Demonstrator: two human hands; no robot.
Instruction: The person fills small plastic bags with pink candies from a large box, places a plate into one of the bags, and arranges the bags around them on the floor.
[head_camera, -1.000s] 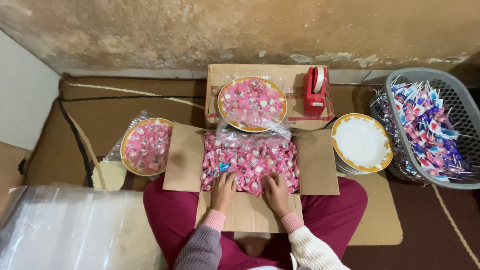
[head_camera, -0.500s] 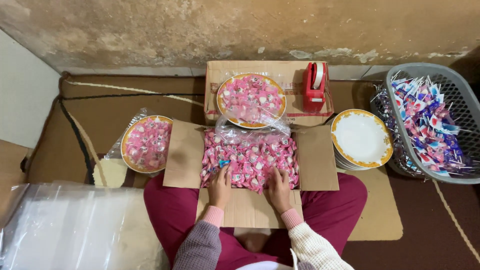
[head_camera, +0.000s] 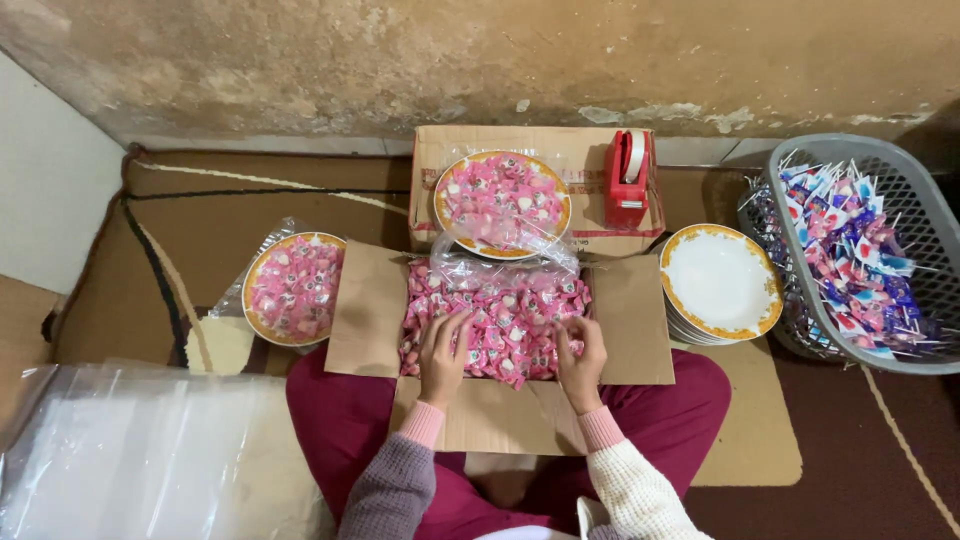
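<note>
Head view: left hand (head_camera: 446, 352) and right hand (head_camera: 581, 358), fingers loosely spread, rest on pink candies (head_camera: 500, 320) filling cardboard box (head_camera: 640, 320)

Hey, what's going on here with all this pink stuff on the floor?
A person sits on the floor with an open cardboard box across their lap, full of small pink wrapped sweets. Both hands are in the pile: the left hand and the right hand rest on the sweets, fingers spread. Two plates of the same sweets sit nearby, one wrapped plate to the left and one on a closed box ahead, beside a red tape dispenser. A stack of empty plates and a grey basket of lollipops are on the right.
</note>
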